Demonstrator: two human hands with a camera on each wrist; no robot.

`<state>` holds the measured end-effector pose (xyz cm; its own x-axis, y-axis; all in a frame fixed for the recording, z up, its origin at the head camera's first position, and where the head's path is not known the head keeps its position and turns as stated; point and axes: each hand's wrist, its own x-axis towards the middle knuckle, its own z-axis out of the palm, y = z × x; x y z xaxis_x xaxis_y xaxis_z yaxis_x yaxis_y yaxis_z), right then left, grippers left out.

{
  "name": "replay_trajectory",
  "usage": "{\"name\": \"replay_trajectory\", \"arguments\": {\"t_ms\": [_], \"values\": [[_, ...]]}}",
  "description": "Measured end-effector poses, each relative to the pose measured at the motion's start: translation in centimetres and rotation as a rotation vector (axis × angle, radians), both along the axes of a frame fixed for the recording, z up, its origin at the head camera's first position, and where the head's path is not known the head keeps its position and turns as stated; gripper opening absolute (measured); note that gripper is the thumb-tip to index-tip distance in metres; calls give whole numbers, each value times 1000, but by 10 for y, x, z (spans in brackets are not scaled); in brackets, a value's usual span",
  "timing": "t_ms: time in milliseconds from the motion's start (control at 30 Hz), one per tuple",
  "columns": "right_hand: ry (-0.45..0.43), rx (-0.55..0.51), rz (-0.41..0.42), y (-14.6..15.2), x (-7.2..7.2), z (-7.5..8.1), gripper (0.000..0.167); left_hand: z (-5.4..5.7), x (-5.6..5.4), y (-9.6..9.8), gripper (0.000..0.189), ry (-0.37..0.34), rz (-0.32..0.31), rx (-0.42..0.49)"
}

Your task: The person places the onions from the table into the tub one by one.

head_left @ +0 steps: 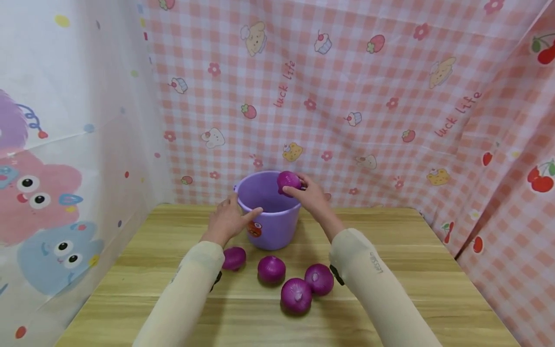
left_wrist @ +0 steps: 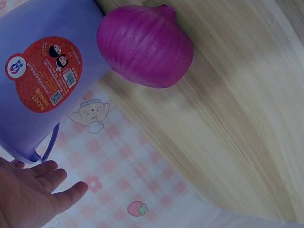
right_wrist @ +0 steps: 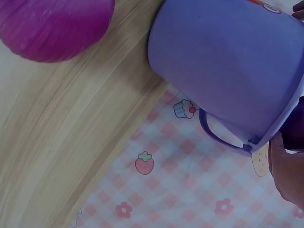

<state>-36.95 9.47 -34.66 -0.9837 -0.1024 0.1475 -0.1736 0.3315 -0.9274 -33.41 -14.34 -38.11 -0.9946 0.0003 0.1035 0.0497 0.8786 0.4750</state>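
At frame centre, we are logging one purple bucket [head_left: 274, 230]; left hand [head_left: 225, 220], spread loosely at its rim; right hand [head_left: 314, 197], gripping one onion [head_left: 288, 181] at the mouth. Lower centre, four onions [head_left: 296, 296] are remaining outside on the table [head_left: 381, 255] (inside bottom hidden, contents uncounted).

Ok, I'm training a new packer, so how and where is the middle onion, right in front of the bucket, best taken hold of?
Probably best from above, gripping the onion by its left and right sides at the widest part. It is rounded, with gaps to either side, while the bucket stands close behind it.
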Motion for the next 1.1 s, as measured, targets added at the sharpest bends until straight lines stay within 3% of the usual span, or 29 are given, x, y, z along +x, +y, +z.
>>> {"name": "replay_trajectory", "arguments": {"t_ms": [567,1100], "values": [[13,-30,-29,14,5,-11,68,0,1,0,108,-3,8,19],[78,-96,43,33,16,-23,61,-5,-3,1,112,-7,4,2]]}}
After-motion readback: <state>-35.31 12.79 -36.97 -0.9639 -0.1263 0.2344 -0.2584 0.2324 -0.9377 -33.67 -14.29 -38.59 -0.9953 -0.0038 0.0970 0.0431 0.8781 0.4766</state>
